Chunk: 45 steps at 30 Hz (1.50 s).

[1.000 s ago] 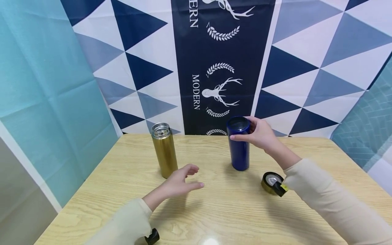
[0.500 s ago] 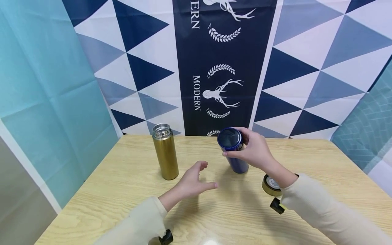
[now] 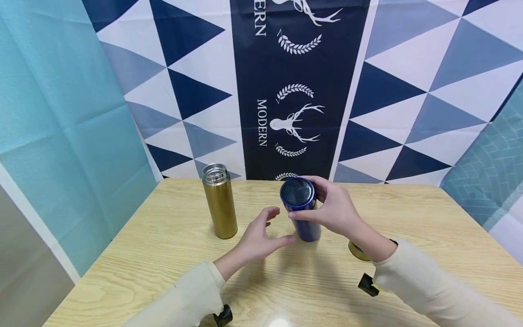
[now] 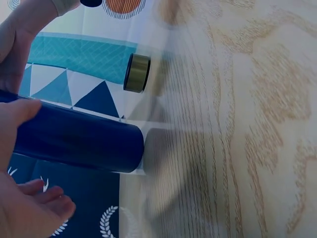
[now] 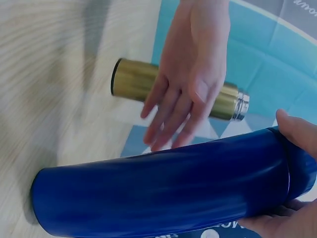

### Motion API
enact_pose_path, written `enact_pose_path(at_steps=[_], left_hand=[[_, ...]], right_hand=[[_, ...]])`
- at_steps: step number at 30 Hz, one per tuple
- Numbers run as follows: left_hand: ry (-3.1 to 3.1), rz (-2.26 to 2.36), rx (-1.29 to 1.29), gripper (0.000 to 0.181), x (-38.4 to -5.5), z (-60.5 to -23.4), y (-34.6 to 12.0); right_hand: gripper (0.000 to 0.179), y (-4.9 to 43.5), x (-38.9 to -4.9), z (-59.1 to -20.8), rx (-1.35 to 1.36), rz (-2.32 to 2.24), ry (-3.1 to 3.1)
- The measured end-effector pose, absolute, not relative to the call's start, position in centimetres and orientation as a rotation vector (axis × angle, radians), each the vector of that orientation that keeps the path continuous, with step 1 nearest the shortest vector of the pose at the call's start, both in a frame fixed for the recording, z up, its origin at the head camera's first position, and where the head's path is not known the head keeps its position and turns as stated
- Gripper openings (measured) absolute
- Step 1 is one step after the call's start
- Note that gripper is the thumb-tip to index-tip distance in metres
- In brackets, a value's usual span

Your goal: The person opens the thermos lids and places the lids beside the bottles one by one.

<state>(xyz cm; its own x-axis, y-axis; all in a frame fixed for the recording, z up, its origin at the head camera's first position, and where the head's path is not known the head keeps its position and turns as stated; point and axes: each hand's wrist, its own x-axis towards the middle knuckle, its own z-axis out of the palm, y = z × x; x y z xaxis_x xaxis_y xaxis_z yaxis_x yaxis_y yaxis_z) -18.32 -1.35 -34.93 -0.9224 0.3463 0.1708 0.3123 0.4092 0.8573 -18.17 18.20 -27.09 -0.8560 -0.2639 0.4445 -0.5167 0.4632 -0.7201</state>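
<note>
My right hand (image 3: 338, 209) grips a dark blue thermos (image 3: 307, 230) around its capped top, thumb in front and fingers behind. The thermos leans slightly, its cap toward me; whether its base touches the table I cannot tell. My left hand (image 3: 258, 236) is just left of it, fingers and thumb spread apart, holding nothing. In the right wrist view, a gap shows between the left fingertips (image 5: 148, 136) and the blue thermos (image 5: 158, 183) is hard to judge. A gold thermos (image 3: 221, 210) without its lid stands upright behind the left hand, showing a steel neck.
A gold lid (image 3: 357, 251) lies on the wooden table (image 3: 171, 272) at the right, partly hidden by my right wrist. Patterned cloth (image 3: 294, 68) hangs behind the table, with a turquoise sheet (image 3: 73, 113) on the left.
The blue thermos has moved left and toward me in the right hand, its top tipping toward me. The left hand has moved right, closer to it. The gold thermos has stayed in place.
</note>
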Motion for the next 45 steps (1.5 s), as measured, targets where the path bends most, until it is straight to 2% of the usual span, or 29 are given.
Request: enact_pose_path(at_steps=[10, 19, 26, 38, 45], left_hand=[[2.540, 1.739, 0.782, 0.073, -18.6, -34.8, -1.1], [2.415, 1.799, 0.786, 0.072, -19.0, -35.0, -0.9], [2.329, 1.716, 0.815, 0.072, -19.1, -35.2, -1.0], [2.366, 1.722, 0.803, 0.059, -18.6, -35.4, -1.3], [2.352, 1.777, 0.768, 0.057, -18.4, -35.9, -1.7]], right_hand=[[0.068, 17.7, -17.4, -26.6, 0.658, 1.421, -2.481], [0.061, 17.8, -17.4, -26.2, 0.551, 1.684, -2.543], [0.063, 18.0, -17.1, -26.0, 0.505, 1.744, -2.556], [0.061, 17.6, -16.7, -26.7, 0.654, 1.845, -2.456], [0.061, 17.4, -17.0, -27.3, 0.720, 1.781, -2.473]])
